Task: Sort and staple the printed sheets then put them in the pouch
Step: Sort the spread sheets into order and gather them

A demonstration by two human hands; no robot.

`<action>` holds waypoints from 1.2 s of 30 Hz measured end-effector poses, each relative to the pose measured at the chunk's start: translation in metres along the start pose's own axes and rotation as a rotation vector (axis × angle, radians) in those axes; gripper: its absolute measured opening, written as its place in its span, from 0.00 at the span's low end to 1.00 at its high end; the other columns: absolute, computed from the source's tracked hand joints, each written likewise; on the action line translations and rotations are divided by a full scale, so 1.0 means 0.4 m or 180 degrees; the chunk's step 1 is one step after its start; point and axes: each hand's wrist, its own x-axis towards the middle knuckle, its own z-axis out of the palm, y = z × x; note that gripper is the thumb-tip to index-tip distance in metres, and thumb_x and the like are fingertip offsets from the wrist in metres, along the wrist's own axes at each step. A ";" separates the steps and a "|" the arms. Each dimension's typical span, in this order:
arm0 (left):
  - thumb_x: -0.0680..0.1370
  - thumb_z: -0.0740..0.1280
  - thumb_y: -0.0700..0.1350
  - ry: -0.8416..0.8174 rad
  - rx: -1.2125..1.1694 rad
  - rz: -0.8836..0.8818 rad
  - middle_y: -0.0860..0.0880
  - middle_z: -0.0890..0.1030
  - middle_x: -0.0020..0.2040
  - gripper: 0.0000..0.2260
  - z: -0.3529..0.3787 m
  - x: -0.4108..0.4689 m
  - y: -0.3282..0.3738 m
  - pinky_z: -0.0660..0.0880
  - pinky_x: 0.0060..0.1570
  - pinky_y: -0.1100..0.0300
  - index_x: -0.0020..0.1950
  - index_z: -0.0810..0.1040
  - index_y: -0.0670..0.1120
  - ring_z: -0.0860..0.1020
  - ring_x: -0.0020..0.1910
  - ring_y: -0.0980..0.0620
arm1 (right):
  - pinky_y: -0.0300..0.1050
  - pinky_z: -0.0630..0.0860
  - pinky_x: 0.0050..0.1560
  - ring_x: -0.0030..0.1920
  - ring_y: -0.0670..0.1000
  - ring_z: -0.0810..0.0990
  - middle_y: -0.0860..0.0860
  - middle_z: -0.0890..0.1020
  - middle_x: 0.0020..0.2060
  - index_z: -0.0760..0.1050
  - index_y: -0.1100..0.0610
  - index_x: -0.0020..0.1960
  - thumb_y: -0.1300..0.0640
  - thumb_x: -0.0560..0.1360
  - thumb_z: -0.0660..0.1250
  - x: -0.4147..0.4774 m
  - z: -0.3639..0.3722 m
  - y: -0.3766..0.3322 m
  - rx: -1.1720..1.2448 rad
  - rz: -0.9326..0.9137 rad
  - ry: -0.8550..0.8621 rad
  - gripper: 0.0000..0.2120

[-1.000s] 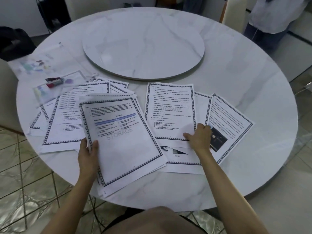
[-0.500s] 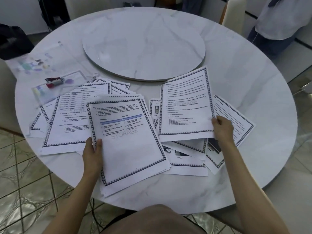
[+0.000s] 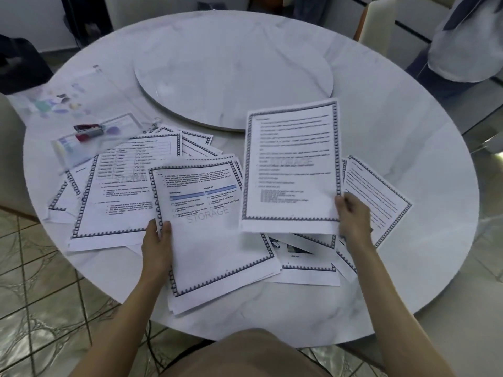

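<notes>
Printed sheets [image 3: 122,197] lie spread in loose, overlapping fans on the near half of a round table [image 3: 408,131]. Its top is smooth white stone with faint grey veins. A flat round turntable [image 3: 234,69] of the same marble look sits in the middle of the table, beyond the papers. Each sheet is white paper with a dark patterned border, and some carry a pale "STORAGE" watermark.

Nearest to the person, a thick stack [image 3: 215,240] hangs partly over the table edge. The left hand [image 3: 156,246] grasps its left edge, thumb on top and fingers hidden below. To the right, a single sheet [image 3: 292,164] with lines of text is lifted off the table and stands tilted. The right hand [image 3: 353,221] pinches its lower right corner with curled fingers. More sheets lie under and beside it.

At the far left a transparent plastic pouch [image 3: 65,151] with soft coloured prints lies flat, touching the fanned papers. A small red and dark stapler [image 3: 88,130] rests there; I cannot tell if it is inside the pouch or on it.
</notes>
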 end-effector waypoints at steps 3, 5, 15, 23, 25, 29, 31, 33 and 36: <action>0.82 0.54 0.48 -0.0008 -0.0055 0.0027 0.45 0.71 0.68 0.19 0.001 -0.005 0.007 0.66 0.65 0.53 0.71 0.64 0.42 0.69 0.66 0.45 | 0.39 0.61 0.32 0.32 0.47 0.65 0.49 0.70 0.30 0.72 0.58 0.42 0.58 0.79 0.59 -0.050 0.054 0.011 -0.0087 -0.0037 -0.0358 0.08; 0.82 0.53 0.49 -0.0019 -0.0071 0.0011 0.46 0.68 0.70 0.21 0.003 -0.009 0.011 0.63 0.67 0.54 0.72 0.62 0.42 0.67 0.68 0.46 | 0.34 0.59 0.29 0.30 0.46 0.63 0.49 0.67 0.28 0.71 0.58 0.38 0.59 0.78 0.60 -0.082 0.086 0.014 -0.0115 -0.0095 -0.0528 0.10; 0.81 0.55 0.50 -0.0122 -0.0242 0.0015 0.46 0.72 0.67 0.19 -0.001 -0.012 0.014 0.69 0.65 0.47 0.70 0.65 0.44 0.72 0.64 0.46 | 0.35 0.61 0.29 0.27 0.43 0.63 0.49 0.66 0.27 0.64 0.54 0.32 0.59 0.78 0.60 -0.187 0.194 0.002 -0.0408 -0.0267 -0.1340 0.16; 0.81 0.58 0.44 -0.0087 -0.0078 0.0178 0.45 0.74 0.63 0.15 -0.002 -0.016 0.015 0.70 0.57 0.54 0.67 0.67 0.42 0.73 0.57 0.49 | 0.31 0.73 0.30 0.31 0.39 0.77 0.48 0.80 0.37 0.77 0.57 0.50 0.60 0.79 0.58 -0.139 0.155 -0.017 -0.0198 0.0100 -0.1000 0.09; 0.80 0.58 0.44 -0.0083 -0.0048 0.0174 0.44 0.75 0.62 0.15 -0.001 -0.016 0.017 0.70 0.56 0.54 0.66 0.68 0.42 0.73 0.56 0.49 | 0.28 0.72 0.31 0.33 0.41 0.77 0.51 0.80 0.39 0.77 0.59 0.53 0.61 0.79 0.58 -0.104 0.119 -0.008 -0.0291 0.0130 -0.0684 0.09; 0.80 0.58 0.44 -0.0074 -0.0007 0.0165 0.43 0.75 0.62 0.15 -0.001 -0.017 0.019 0.70 0.55 0.54 0.66 0.68 0.41 0.74 0.59 0.45 | 0.38 0.70 0.47 0.46 0.50 0.76 0.57 0.80 0.51 0.75 0.63 0.57 0.61 0.78 0.59 -0.043 0.053 0.015 -0.0703 0.0077 -0.0097 0.11; 0.80 0.58 0.44 -0.0073 0.0008 0.0178 0.43 0.74 0.63 0.15 -0.001 -0.019 0.023 0.70 0.55 0.55 0.66 0.67 0.41 0.74 0.57 0.48 | 0.39 0.66 0.49 0.50 0.52 0.74 0.60 0.77 0.55 0.74 0.65 0.58 0.61 0.78 0.60 -0.019 0.030 0.031 -0.0898 0.0117 0.0063 0.12; 0.80 0.58 0.43 -0.0075 0.0004 0.0183 0.43 0.74 0.63 0.15 0.001 -0.021 0.026 0.70 0.54 0.55 0.66 0.67 0.41 0.73 0.56 0.50 | 0.40 0.65 0.51 0.55 0.57 0.74 0.63 0.74 0.58 0.73 0.66 0.59 0.61 0.77 0.61 0.001 0.018 0.051 -0.1022 0.0246 0.0153 0.14; 0.80 0.58 0.43 -0.0075 0.0015 0.0197 0.43 0.74 0.63 0.15 0.002 -0.023 0.028 0.69 0.54 0.55 0.66 0.67 0.41 0.72 0.55 0.50 | 0.46 0.65 0.58 0.62 0.60 0.67 0.65 0.71 0.60 0.71 0.67 0.61 0.59 0.76 0.64 0.010 0.014 0.067 -0.1338 0.0399 0.0227 0.17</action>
